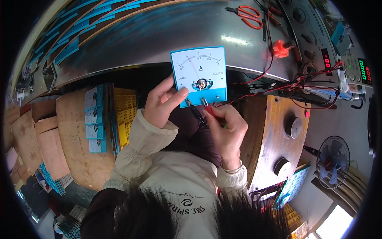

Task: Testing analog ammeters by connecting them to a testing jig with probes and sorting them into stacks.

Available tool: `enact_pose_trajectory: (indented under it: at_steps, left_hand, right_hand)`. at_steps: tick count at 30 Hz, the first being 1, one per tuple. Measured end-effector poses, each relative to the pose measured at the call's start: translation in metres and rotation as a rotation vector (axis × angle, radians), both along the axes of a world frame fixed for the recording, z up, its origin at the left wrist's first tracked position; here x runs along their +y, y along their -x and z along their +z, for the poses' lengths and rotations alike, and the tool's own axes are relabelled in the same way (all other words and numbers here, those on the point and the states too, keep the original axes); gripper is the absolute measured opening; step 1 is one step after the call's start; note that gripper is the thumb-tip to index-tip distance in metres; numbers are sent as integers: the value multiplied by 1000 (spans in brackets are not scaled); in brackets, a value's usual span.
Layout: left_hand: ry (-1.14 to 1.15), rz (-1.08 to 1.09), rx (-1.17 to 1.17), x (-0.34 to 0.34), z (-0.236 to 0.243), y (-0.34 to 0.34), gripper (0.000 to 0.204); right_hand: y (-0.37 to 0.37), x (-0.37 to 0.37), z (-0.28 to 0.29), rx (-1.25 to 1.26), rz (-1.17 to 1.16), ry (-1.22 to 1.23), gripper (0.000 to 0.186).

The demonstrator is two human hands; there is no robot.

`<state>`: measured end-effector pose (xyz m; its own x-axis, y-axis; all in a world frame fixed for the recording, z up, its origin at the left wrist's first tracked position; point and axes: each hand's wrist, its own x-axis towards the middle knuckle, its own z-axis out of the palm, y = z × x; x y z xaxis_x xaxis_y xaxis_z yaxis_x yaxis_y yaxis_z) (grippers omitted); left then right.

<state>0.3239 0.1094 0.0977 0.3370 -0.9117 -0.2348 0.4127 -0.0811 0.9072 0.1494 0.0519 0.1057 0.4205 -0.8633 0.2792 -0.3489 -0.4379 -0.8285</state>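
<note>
My left hand grips an ammeter by its lower left edge and holds it face up. The meter has a white dial with a thin needle, a light blue case and an open cut-out showing its coil. A black clip hangs at a terminal on the meter's lower edge, near my left thumb. Between the fingers of my right hand is a red alligator clip, its metal jaws at the middle terminal. Its red lead runs off to the right.
Red-handled cutters and a red plug lie on the metal bench. Instruments with lit displays and tangled leads stand right. A wooden box with knobs and a fan are nearby. More meters sit on cardboard at left.
</note>
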Motion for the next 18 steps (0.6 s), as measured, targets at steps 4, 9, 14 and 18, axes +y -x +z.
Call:
enact_pose_trajectory:
  at_steps: [4,9,14,18]
  left_hand:
    - [63,12,14,-7,6,10,52]
    - [43,-10,55,-11,8,21,52]
    - [63,-100,40,-32,12,72,50]
    - [121,-259,-135,-34,13,122,49]
  right_hand:
    - [-4,2,-3,-115,-116,-66,21]
    - [16,1,-2,-125,-118,52,43]
    - [40,-11,27,191,-188,140,118]
    - [75,-8,9,42,-305,9,113]
